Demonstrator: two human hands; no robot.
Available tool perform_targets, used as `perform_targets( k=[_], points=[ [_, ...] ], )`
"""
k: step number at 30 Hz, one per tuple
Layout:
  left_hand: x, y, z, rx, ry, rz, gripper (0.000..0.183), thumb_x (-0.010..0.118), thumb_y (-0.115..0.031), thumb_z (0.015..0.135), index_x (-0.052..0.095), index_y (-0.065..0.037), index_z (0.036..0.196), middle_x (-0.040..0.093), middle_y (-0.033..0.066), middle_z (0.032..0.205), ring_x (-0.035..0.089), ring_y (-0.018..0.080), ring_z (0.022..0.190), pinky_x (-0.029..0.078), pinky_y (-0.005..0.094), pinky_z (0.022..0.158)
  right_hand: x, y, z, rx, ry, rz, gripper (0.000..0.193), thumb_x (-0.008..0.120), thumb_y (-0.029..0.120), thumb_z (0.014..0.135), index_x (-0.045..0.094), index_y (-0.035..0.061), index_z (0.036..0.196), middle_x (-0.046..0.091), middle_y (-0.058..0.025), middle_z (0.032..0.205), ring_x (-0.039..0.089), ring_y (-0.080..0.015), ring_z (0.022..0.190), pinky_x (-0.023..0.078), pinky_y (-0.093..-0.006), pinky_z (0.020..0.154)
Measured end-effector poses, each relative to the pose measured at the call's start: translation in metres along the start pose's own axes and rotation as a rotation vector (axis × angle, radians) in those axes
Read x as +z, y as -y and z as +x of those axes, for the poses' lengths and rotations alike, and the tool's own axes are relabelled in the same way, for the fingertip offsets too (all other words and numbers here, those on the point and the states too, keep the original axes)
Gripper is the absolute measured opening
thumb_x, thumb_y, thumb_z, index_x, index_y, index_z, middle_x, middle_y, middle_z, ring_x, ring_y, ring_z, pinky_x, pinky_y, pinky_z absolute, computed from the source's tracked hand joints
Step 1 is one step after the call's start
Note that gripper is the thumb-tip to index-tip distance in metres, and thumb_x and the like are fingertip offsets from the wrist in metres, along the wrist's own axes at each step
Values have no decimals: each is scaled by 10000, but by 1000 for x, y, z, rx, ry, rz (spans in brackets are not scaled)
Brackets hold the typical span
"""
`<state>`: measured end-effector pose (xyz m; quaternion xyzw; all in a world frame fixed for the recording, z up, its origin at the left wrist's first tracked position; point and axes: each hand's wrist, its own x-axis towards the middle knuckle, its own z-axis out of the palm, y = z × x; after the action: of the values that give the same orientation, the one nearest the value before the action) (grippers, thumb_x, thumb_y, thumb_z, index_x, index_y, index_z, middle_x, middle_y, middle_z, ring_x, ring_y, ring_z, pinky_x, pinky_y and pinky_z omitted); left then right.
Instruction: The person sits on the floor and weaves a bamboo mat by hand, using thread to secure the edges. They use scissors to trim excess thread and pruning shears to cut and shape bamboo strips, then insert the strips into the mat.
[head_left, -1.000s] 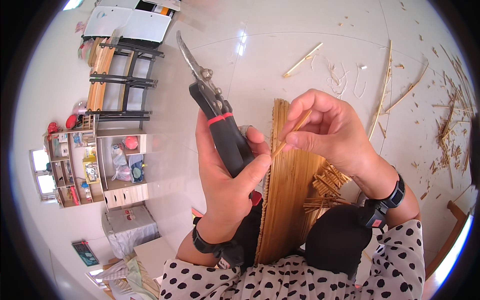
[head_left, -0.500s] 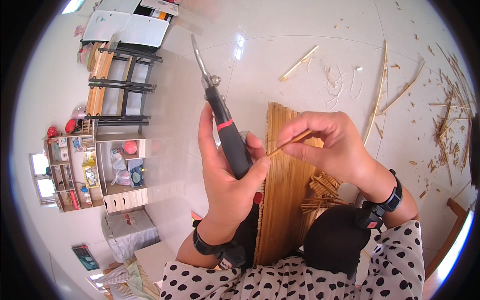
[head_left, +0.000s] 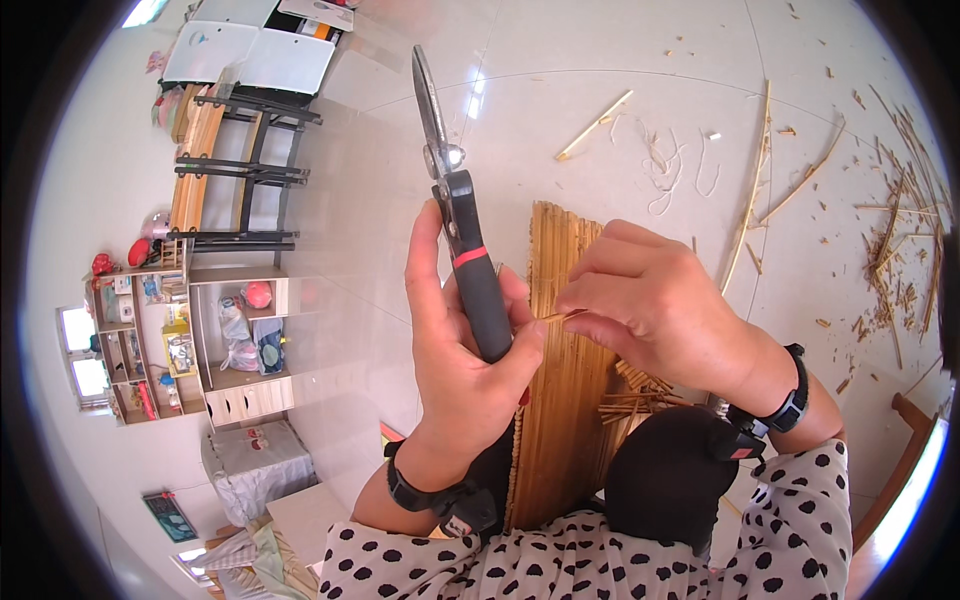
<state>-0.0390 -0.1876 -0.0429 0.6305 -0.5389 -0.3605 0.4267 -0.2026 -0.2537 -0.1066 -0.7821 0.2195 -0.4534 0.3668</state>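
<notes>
Over the left part of the slatted mat [head_left: 560, 430], the two hands are meeting at one thin stick [head_left: 556, 318]. Left hand [head_left: 445, 350]: fingers are curling round the black handle of the cutters [head_left: 480, 300], which are lying across the palm just left of the mat, blade pointing past the mat's far end. This hold is probably leaving the thumb tip free for the stick, with the sharp end facing away from the body. Right hand [head_left: 660, 310]: hovering over the mat's right side, thumb and fingertips pinching the stick, whose other end is reaching the left thumb. Holding from both sides is presumably steadying so slight a piece. Fingers are partly covering the contact, so I cannot tell whether the left thumb is gripping the stick or only touching it.

Mat is running outward from the spotted shirt [head_left: 590, 565], probably using the legs as a bench. Short sticks [head_left: 640, 402] are lying in a loose pile just right of the mat, likely placed for easy reach. Beyond the mat's far end, white string [head_left: 668, 170] is resting on the floor [head_left: 570, 50]; well to the mat's right, scraps [head_left: 890, 260] are lying scattered.
</notes>
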Motion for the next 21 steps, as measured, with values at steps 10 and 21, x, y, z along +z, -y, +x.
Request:
perform_targets(
  k=[10, 21],
  points=[
    [-3, -4, 3, -70, -88, -88, 970, 694, 57, 757, 103, -133, 1502, 541, 54, 948, 540, 81, 757, 482, 222, 669, 4, -22, 8, 556, -85, 367, 59, 685, 0, 827, 628, -2, 844, 659, -31, 803, 648, -114, 758, 521, -246, 696],
    [-2, -7, 5, -93, -135, -162, 888, 664, 58, 762, 184, -130, 1486, 545, 79, 998, 541, 104, 793, 468, 238, 721, 18, -36, 25, 735, -108, 686, 116, 624, 101, 914, 603, -12, 932, 658, -53, 813, 646, -99, 722, 523, -226, 670]
  ],
)
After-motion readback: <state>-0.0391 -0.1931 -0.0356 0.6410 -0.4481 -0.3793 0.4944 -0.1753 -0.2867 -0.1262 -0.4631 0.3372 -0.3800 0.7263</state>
